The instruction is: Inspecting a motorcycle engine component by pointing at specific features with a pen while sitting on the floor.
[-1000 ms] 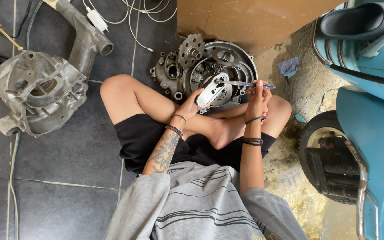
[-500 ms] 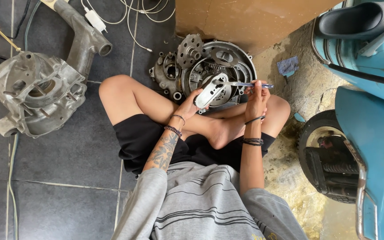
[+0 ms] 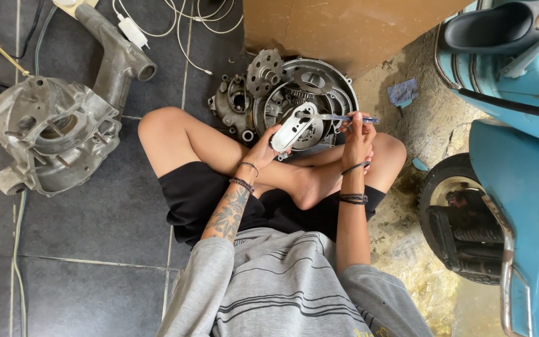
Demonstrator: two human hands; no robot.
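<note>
Item count: engine parts, tools and hands on the tiled floor

Two hands: one left hand (image 3: 262, 150) holding one pale oval metal cover (image 3: 292, 128); one right hand (image 3: 358, 134) holding one thin blue-handled tool (image 3: 344, 118). Two large engine castings: one round engine case (image 3: 282, 93) directly ahead of the crossed legs, one grey crankcase half (image 3: 51, 134) well apart on the left. One grey curved pipe-like casting (image 3: 115, 53) beside the crankcase half. One blue scooter (image 3: 519, 150) on the right. One scrap of blue cloth (image 3: 402, 92) near the brown wall. Several white cables (image 3: 185, 19), exact number not discernible.
</note>
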